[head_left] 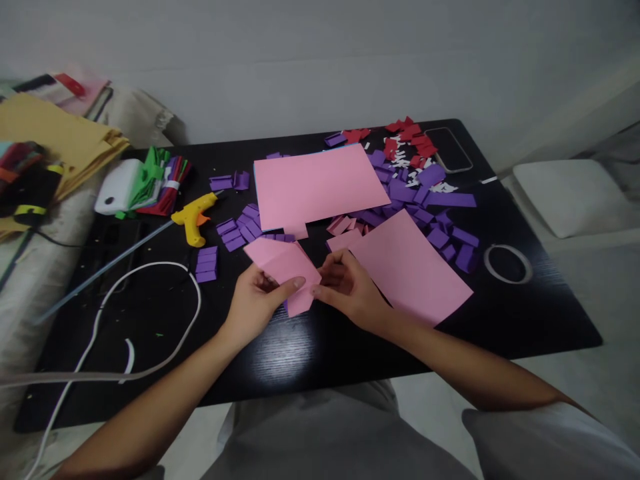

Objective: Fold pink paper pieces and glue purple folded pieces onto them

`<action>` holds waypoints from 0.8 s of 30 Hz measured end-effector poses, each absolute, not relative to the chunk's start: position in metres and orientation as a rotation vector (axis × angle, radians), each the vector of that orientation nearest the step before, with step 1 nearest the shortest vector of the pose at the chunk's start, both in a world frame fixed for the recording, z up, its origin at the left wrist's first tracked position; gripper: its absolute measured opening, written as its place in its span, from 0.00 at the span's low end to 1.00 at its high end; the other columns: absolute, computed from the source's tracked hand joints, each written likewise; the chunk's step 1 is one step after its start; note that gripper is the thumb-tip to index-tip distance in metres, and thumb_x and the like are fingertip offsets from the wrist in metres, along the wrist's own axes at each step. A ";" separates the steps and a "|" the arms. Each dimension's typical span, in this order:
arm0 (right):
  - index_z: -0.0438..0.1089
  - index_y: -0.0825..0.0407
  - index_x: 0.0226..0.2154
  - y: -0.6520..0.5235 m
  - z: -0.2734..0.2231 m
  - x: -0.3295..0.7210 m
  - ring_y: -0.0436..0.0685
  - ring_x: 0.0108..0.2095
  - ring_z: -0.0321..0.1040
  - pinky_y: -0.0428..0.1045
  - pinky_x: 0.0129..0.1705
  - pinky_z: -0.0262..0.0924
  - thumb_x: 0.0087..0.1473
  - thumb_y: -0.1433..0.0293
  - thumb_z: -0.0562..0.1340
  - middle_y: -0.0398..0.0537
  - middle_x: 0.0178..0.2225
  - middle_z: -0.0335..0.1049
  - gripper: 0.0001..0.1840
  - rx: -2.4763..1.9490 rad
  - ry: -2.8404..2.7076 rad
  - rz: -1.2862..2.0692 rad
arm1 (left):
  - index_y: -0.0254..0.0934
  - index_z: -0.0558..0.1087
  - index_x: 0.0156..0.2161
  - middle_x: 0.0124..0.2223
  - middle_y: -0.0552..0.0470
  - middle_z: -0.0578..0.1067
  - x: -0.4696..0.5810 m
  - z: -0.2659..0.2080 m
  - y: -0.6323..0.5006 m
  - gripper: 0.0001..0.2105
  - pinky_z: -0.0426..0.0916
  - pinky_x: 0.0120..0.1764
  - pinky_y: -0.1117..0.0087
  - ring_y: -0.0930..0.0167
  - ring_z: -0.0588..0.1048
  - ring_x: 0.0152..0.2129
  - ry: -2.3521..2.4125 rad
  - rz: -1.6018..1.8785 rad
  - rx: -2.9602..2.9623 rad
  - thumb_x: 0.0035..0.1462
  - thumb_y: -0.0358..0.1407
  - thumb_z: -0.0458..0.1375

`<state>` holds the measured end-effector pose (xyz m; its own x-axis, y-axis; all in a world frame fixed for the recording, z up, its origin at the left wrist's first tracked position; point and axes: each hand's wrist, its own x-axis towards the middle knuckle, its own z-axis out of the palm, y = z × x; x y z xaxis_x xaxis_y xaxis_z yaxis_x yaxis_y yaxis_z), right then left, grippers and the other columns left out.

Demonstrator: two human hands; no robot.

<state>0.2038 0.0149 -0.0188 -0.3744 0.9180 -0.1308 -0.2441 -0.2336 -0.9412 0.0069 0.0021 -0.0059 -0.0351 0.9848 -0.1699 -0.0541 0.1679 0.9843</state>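
Just in front of the person, over the near middle of the black surface (350, 353), the head view is showing a folded pink paper (283, 267) between the two hands. Its long axis is running aslant, from about ten o'clock to four o'clock, with the pointed end aiming up and left. Taking this paper as the centre of the dial, the left hand (255, 298) is sitting at eight o'clock and clamping it, thumb lying across the upper face and fingers going underneath. The right hand (353, 291) is waiting between three and four o'clock, its thumb tip and curled fingers meeting the right-hand edge; how firmly it is pinching, I cannot tell. The left hand is therefore lying nearer the paper's middle, while the right is reaching only its rim. A bit of purple is peeking out below the paper. Beyond the right hand, at three o'clock, a loose pink sheet (413, 270) is lying flat. A large pink card (320, 187) is resting near one o'clock, and a yellow glue gun (193, 217) is lying towards ten o'clock.
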 end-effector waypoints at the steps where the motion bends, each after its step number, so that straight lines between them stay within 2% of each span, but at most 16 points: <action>1: 0.66 0.47 0.40 0.015 -0.020 0.202 0.51 0.36 0.76 0.50 0.42 0.73 0.46 0.69 0.76 0.39 0.36 0.75 0.23 -0.955 -1.092 1.766 | 0.34 0.79 0.42 0.38 0.48 0.84 0.007 -0.006 0.001 0.19 0.78 0.38 0.66 0.66 0.82 0.31 1.295 1.139 1.050 0.46 0.38 0.75; 2: 0.67 0.47 0.40 0.015 -0.022 0.201 0.51 0.36 0.77 0.49 0.43 0.73 0.45 0.67 0.78 0.40 0.36 0.76 0.24 -0.988 -1.076 1.786 | 0.33 0.80 0.41 0.38 0.48 0.84 0.008 -0.005 0.000 0.17 0.78 0.38 0.66 0.66 0.82 0.32 1.315 1.142 1.075 0.47 0.38 0.75; 8: 0.77 0.49 0.39 0.020 -0.023 0.204 0.54 0.38 0.79 0.53 0.47 0.74 0.47 0.61 0.77 0.44 0.36 0.81 0.18 -1.084 -1.144 1.740 | 0.34 0.82 0.46 0.43 0.48 0.84 0.004 -0.010 -0.003 0.17 0.76 0.46 0.67 0.66 0.81 0.40 1.295 1.154 0.999 0.53 0.39 0.73; 15: 0.80 0.48 0.39 0.027 -0.024 0.210 0.56 0.40 0.79 0.54 0.49 0.75 0.53 0.61 0.74 0.45 0.38 0.83 0.12 -1.093 -1.242 1.553 | 0.35 0.83 0.40 0.39 0.50 0.83 -0.009 -0.004 0.011 0.13 0.75 0.41 0.71 0.70 0.79 0.35 1.201 1.187 0.806 0.49 0.38 0.75; 19: 0.80 0.48 0.40 0.028 -0.002 0.219 0.55 0.40 0.80 0.52 0.46 0.75 0.60 0.68 0.69 0.45 0.38 0.83 0.04 -1.021 -1.561 1.209 | 0.42 0.83 0.44 0.38 0.54 0.83 -0.030 0.020 0.013 0.13 0.75 0.39 0.73 0.72 0.79 0.32 1.234 1.179 1.250 0.51 0.33 0.74; 22: 0.79 0.50 0.42 0.019 0.015 0.227 0.56 0.44 0.79 0.53 0.50 0.75 0.63 0.74 0.65 0.50 0.42 0.82 0.07 -0.845 -1.912 0.893 | 0.43 0.82 0.44 0.42 0.52 0.84 -0.046 0.033 -0.001 0.09 0.75 0.50 0.65 0.67 0.81 0.43 1.188 1.078 1.855 0.59 0.29 0.68; 24: 0.79 0.52 0.43 0.005 0.017 0.232 0.57 0.48 0.78 0.55 0.53 0.75 0.65 0.77 0.63 0.52 0.43 0.81 0.09 -0.710 -2.095 0.721 | 0.43 0.82 0.44 0.44 0.52 0.85 -0.053 0.030 -0.018 0.10 0.71 0.58 0.59 0.65 0.80 0.49 1.103 1.001 2.217 0.62 0.27 0.64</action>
